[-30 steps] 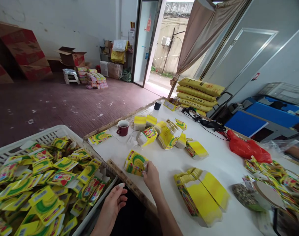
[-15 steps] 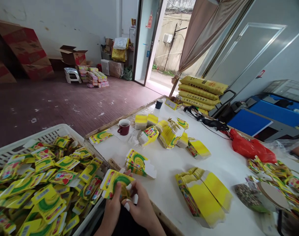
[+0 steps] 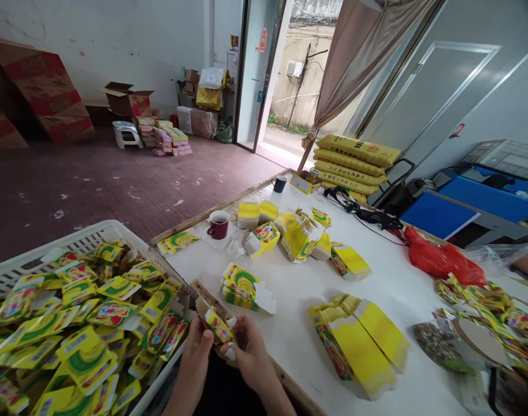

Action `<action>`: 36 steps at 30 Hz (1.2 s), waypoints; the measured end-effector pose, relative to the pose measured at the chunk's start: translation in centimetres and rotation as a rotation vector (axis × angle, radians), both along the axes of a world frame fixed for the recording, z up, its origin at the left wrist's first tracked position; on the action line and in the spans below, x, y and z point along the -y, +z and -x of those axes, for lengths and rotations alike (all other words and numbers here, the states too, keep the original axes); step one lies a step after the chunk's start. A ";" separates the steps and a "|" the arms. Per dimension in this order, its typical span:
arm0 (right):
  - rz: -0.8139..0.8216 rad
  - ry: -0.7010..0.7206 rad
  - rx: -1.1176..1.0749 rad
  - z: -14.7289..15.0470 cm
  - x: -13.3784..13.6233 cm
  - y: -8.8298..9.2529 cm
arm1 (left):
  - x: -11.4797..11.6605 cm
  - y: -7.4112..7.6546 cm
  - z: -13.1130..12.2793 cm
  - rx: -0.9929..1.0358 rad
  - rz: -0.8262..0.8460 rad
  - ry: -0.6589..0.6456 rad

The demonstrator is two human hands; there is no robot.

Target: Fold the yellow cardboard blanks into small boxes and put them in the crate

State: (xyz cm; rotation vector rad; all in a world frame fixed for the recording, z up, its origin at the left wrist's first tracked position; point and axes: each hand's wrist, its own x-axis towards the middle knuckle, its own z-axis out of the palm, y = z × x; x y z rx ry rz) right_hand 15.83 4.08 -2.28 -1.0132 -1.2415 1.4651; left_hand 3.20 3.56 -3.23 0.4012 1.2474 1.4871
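Both my hands hold one small yellow-and-green carton just below the table's near edge. My left hand grips its left side and my right hand pinches its right side; the carton is tilted edge-on towards me. A short stack of flat cartons lies on the white table just beyond my hands. To the left, a white plastic crate is filled with several folded cartons of the same print.
Fanned stacks of flat yellow cartons lie at the right, more at the table's middle. A red mug, a dark cup, a red bag and black cables sit further back. Yellow sacks are stacked by the doorway.
My right hand took one carton from the stack on the table and brought it down to my left hand. Both hands have since turned it from face-up to edge-on.
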 end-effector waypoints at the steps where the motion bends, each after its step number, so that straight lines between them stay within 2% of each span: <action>1: -0.003 0.001 -0.009 -0.6 -0.3 0.0 | 0.1 0.2 0.0 0.001 -0.016 -0.024; 4: -0.072 -0.031 0.093 -2.7 -1.2 0.5 | -0.2 1.0 0.4 0.025 0.006 -0.089; 7: -0.289 -0.163 0.340 -4.7 -1.7 1.7 | -0.9 2.1 2.0 0.038 -0.029 -0.022; 9: -0.451 -0.153 0.514 -5.5 -1.7 2.6 | -1.2 2.8 3.3 -0.025 -0.133 -0.003; 11: -0.583 -0.027 0.640 -5.6 -1.4 3.3 | -1.3 3.4 4.1 -0.197 -0.206 -0.158; 13: -0.667 0.092 0.681 -5.1 -0.8 3.3 | -1.0 3.7 3.9 -0.392 -0.211 -0.435; 14: -0.672 0.100 0.671 -4.7 -0.5 2.9 | -0.9 3.9 3.4 -0.465 -0.196 -0.541; 16: -0.582 -0.035 0.597 -4.0 0.1 1.8 | -0.5 4.0 2.3 -0.573 -0.161 -0.602; 18: -0.401 -0.242 0.441 -3.5 0.4 0.4 | -0.1 4.0 1.1 -0.631 -0.134 -0.532; 19: -0.296 -0.296 0.338 -3.3 0.4 -0.1 | 0.1 3.9 0.6 -0.636 -0.118 -0.486; 21: -0.096 -0.243 0.119 -2.9 0.2 -0.8 | 0.6 3.7 -0.1 -0.591 -0.090 -0.408; 24: 0.127 -0.016 -0.081 -2.4 -0.1 -0.5 | 1.2 3.1 -0.6 -0.521 -0.046 -0.286; 26: 0.166 -0.006 -0.125 -2.2 -0.2 -0.1 | 1.4 2.8 -0.6 -0.534 -0.052 -0.254; 30: 0.127 -0.203 -0.125 -1.8 0.0 0.1 | 1.6 2.5 -0.9 -0.595 -0.163 -0.362; 32: 0.132 -0.242 -0.066 -1.6 0.1 0.0 | 1.8 2.4 -1.2 -0.591 -0.190 -0.387; 36: 0.188 -0.127 -0.095 -1.2 0.0 0.1 | 2.4 2.3 -1.7 -0.604 -0.180 -0.351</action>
